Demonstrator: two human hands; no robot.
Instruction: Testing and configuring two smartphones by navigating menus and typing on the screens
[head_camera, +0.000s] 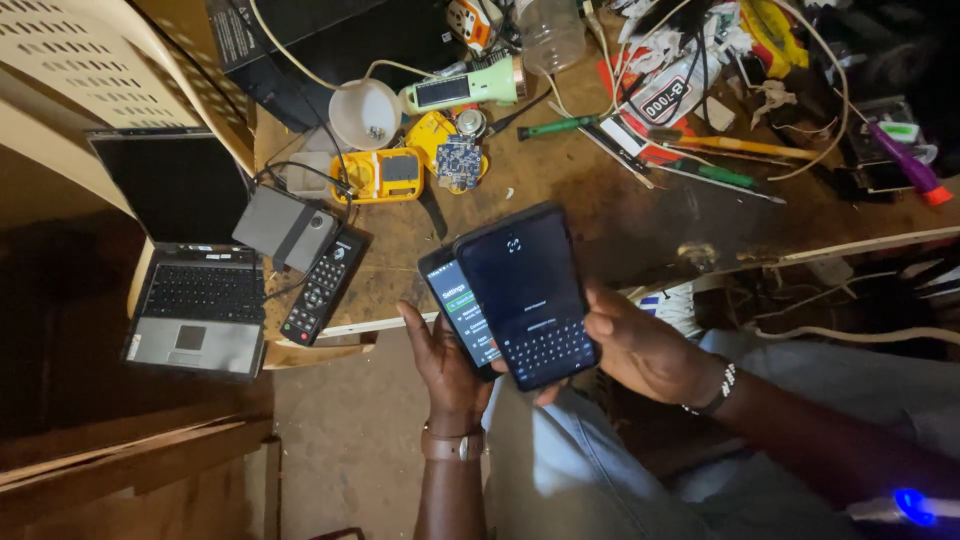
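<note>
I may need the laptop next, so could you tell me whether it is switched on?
It looks off: the laptop is open, but its screen is dark and blank, unlike the lit phones in both hands.

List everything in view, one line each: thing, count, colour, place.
smartphones: 2, black, screens lit, held side by side above the lap
laptop: 1, grey and black, open, far left
remote control: 1, black, beside the laptop
grey box: 1, grey, above the remote
yellow device: 1, yellow, opened, bench centre
circuit board: 1, blue, on a yellow shell
white cup: 1, white, behind the yellow device
torch: 1, pale green, top centre
screwdrivers: several, green, yellow and purple handles, bench right
workbench: 1, brown wood, cluttered
left hand: 1, holds the nearer phone
right hand: 1, holds the larger phone
</note>
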